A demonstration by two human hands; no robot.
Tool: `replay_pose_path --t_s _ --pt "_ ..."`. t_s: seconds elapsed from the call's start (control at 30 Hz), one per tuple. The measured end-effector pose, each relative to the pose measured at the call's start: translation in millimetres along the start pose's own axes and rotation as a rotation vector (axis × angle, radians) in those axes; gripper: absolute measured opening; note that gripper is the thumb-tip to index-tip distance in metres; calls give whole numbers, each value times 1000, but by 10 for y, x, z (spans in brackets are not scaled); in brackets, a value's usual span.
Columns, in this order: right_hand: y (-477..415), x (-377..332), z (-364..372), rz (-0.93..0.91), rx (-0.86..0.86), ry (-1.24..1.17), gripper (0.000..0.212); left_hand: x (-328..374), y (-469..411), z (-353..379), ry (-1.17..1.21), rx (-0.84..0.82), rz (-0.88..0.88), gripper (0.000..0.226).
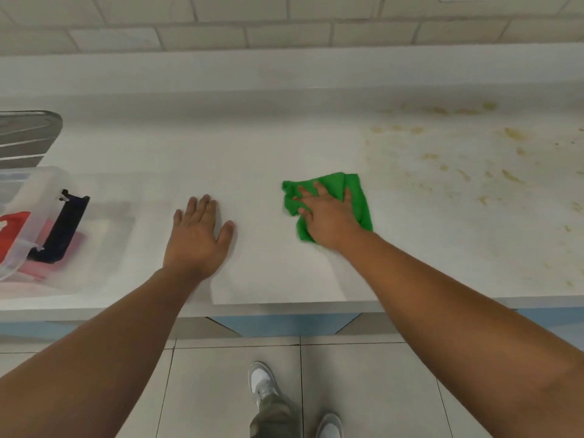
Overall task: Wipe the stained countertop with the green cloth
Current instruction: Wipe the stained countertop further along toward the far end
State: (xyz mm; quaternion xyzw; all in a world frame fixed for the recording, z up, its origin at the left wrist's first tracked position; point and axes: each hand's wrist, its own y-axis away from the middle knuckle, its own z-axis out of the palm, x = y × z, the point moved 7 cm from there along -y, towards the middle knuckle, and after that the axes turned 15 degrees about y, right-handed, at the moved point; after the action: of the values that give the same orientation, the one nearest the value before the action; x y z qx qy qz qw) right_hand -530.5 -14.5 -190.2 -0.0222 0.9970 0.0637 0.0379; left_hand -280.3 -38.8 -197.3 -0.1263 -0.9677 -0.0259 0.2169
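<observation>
Countertop (pixel 284 143) below tiled wall (pixel 284 36) bears yellow stains (pixel 512 134) right of green cloth (pixel 328 183) under spread right hand (pixel 328 219); left hand (pixel 197 238) lies flat.

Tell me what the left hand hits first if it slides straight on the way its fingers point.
Only bare countertop lies ahead of the left hand; it would likely first meet the raised back ledge.

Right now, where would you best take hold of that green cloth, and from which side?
From above. The green cloth lies flat and rumpled on the countertop, so no edge stands up to get under. I'd probably pinch the bunched folds at its left edge, or just press its middle with spread fingers, as the right hand does.
</observation>
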Motion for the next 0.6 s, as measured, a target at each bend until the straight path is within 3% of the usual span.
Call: replay_pose_path --t_s 0.1,0.2,0.33,0.43,0.6 --pt "274 -335 118 -249 -9 10 42 -14 4 33 5 3 2 71" --pt "477 -47 106 -364 5 8 41 -17 37 47 10 -6 8 73" --pt "162 439 -4 -133 4 57 42 -20 42 49 2 1 8 77" --pt "-237 340 -45 23 0 57 42 -27 14 46 24 30 7 77" --pt "-488 -284 -33 -42 -32 40 44 -30 -8 16 86 66 21 71"
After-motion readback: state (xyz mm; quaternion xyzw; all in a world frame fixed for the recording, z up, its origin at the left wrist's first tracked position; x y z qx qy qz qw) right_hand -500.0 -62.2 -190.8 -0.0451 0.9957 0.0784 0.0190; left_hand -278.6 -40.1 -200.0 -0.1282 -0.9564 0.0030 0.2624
